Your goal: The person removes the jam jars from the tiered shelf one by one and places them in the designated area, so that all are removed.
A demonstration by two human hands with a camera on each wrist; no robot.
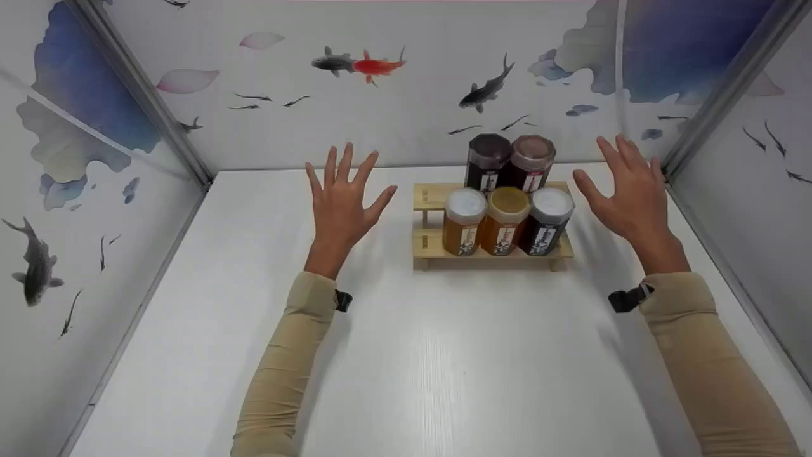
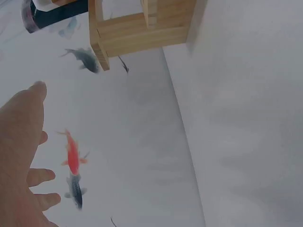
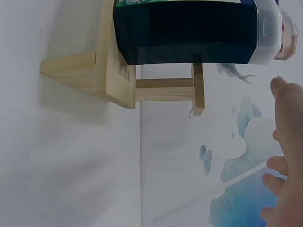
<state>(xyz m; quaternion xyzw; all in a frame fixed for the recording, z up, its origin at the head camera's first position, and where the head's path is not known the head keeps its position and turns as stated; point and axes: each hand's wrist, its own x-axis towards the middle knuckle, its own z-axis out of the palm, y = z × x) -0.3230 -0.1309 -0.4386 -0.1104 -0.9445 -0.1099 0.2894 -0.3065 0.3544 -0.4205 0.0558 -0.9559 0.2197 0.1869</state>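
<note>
Both hands hover with fingers spread, one on either side of a two-step wooden rack (image 1: 428,243), and neither touches anything. My left hand (image 1: 342,206) is to the rack's left, its thumb toward it. To the right, my right hand (image 1: 634,197) has its thumb nearest the jars. On the lower step stand an amber jar with a white lid (image 1: 463,222), an amber jar with a yellow lid (image 1: 505,222) and a dark jar with a white lid (image 1: 547,222). Behind them, a dark-lidded jar (image 1: 488,162) and a jar with a pinkish lid (image 1: 531,162) occupy the upper step.
The rack stands toward the back of a white table (image 1: 406,368). A back wall (image 1: 406,127) printed with fish and side walls (image 1: 127,209) enclose the table. Each sleeve has a black strap piece (image 1: 625,299) at the cuff.
</note>
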